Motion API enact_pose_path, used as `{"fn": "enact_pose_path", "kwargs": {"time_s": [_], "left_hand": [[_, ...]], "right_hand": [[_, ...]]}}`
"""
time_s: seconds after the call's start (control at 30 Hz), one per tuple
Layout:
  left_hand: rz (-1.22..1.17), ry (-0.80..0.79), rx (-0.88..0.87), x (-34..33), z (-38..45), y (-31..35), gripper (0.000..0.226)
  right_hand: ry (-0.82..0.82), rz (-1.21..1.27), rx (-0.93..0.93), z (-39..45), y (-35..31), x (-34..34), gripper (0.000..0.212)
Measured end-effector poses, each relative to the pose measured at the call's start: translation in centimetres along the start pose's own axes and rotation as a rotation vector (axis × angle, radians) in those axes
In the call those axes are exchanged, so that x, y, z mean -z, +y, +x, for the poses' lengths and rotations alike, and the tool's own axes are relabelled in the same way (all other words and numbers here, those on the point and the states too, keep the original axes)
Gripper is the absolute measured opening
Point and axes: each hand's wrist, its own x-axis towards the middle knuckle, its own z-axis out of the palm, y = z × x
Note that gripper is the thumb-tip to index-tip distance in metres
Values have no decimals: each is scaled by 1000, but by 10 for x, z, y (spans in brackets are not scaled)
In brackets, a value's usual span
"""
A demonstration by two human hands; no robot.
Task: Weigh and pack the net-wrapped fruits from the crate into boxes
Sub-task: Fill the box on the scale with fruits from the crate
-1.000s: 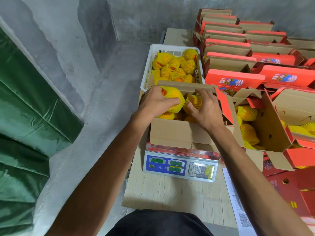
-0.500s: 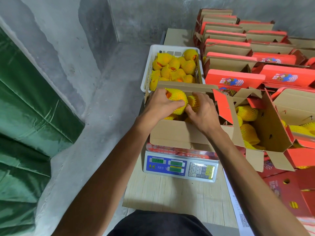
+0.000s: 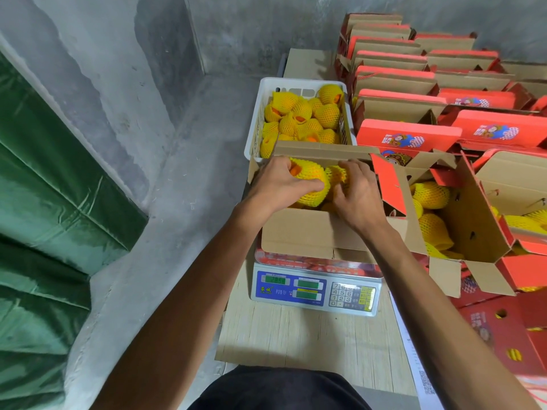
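An open cardboard box point(image 3: 307, 235) stands on a digital scale point(image 3: 315, 291) on the wooden table. My left hand point(image 3: 276, 184) grips a large fruit in yellow foam net point(image 3: 310, 182) at the top of the box. My right hand point(image 3: 358, 193) presses on a second netted fruit point(image 3: 336, 174) beside it. More netted fruits lie underneath, mostly hidden. Behind the box a white plastic crate point(image 3: 262, 105) holds several netted fruits point(image 3: 302, 113).
To the right, an open red-and-brown box point(image 3: 473, 232) holds netted fruits. Rows of red boxes point(image 3: 408, 134) fill the back right. A grey concrete wall and a green tarp point(image 3: 44, 202) lie on the left. Paper with a QR code point(image 3: 420, 371) lies at the table's right edge.
Both hands have shifted slightly toward the far side of the box, still on the same two fruits. The left hand's fruit sits a little higher and further back.
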Motion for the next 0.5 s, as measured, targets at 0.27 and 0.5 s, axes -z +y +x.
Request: {"fn": "enact_pose_path", "kwargs": {"time_s": [0.27, 0.5], "left_hand": [[94, 22, -42, 3, -6, 4, 63], [36, 110, -70, 10, -5, 8, 32]], "right_hand": [[12, -16, -7, -4, 1, -3, 47], [6, -26, -3, -4, 0, -3, 49]]}}
